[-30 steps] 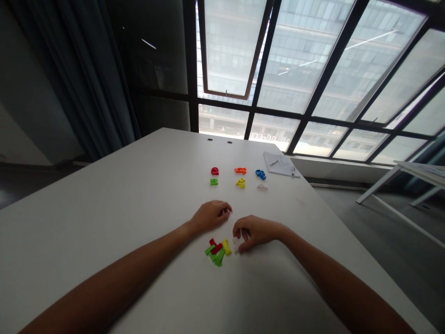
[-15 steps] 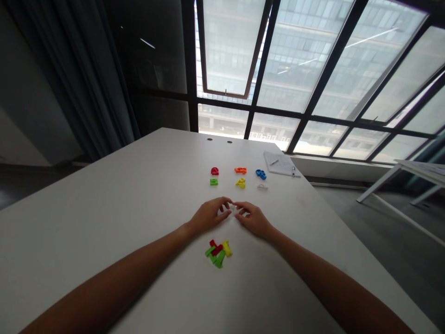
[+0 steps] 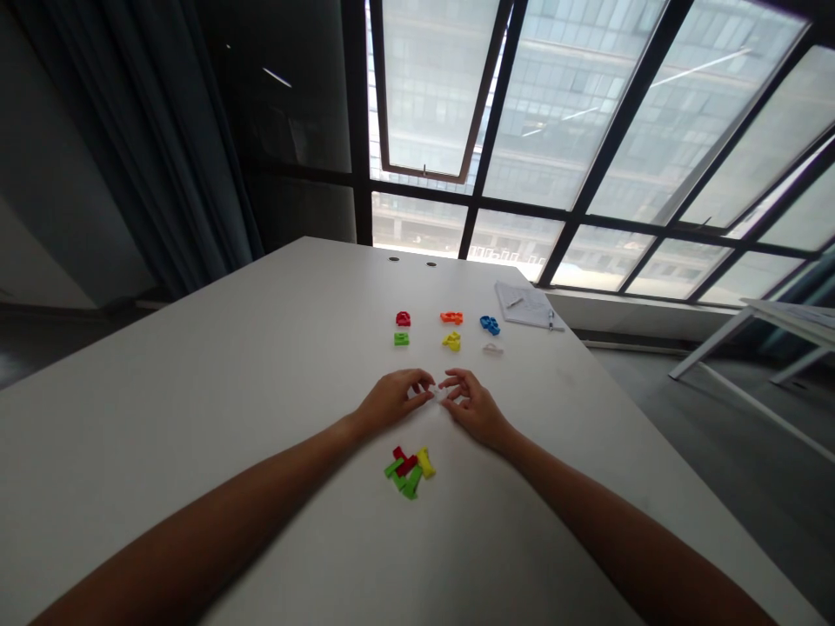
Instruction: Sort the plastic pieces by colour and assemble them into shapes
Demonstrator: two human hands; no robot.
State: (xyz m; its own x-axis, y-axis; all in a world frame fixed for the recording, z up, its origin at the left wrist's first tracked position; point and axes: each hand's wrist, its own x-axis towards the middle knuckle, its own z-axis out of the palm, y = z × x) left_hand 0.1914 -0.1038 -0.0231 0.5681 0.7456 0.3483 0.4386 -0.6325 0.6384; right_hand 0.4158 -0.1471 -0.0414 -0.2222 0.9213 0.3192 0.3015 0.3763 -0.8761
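A small white plastic piece (image 3: 439, 394) sits between the fingertips of both hands, just above or on the white table (image 3: 293, 348); its exact shape is too small to make out. My left hand (image 3: 397, 396) pinches it from the left with thumb and fingers. From the right, my right hand (image 3: 477, 409) grips it with curled fingers. Nearer to me lies a loose cluster of green pieces (image 3: 412, 482), a red piece (image 3: 405, 462) and a yellow piece (image 3: 426, 462).
Beyond my hands are two rows of coloured pieces: red (image 3: 403, 319), orange (image 3: 451, 318), blue (image 3: 490, 325), green (image 3: 401, 339), yellow (image 3: 451, 342) and white (image 3: 492, 349). Paper sheets (image 3: 525, 304) with pens lie near the table's right edge.
The fingertips of my two hands have moved slightly apart, and the white piece between them shows more clearly. The coloured pieces lie as before.
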